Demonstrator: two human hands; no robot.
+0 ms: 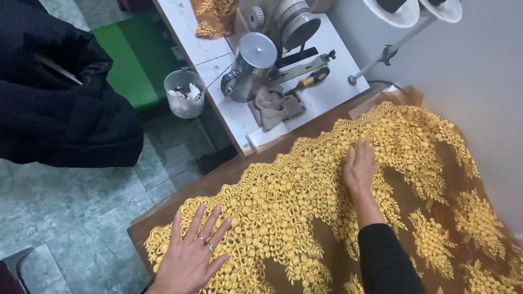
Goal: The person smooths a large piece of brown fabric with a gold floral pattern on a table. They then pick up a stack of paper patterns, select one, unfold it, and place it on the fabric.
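Note:
A brown sheer fabric with dense yellow embroidered lace [305, 185] lies spread over a wooden table [180, 204]. My left hand [190, 253] rests flat on the scalloped lace edge at the near left, fingers spread, with rings on one finger. Further up the cloth, my right hand [359, 166] presses flat on the lace near the table's far side, its arm in a black sleeve. Neither hand holds anything.
A white sewing machine table [332, 92] stands beyond, with a metal cylinder [251, 64], a yellow-handled screwdriver [311, 80], a grey cloth [275, 106] and more lace [215, 16]. A clear cup [185, 93] hangs at its edge. Dark clothing [54, 92] fills the left, above a tiled floor.

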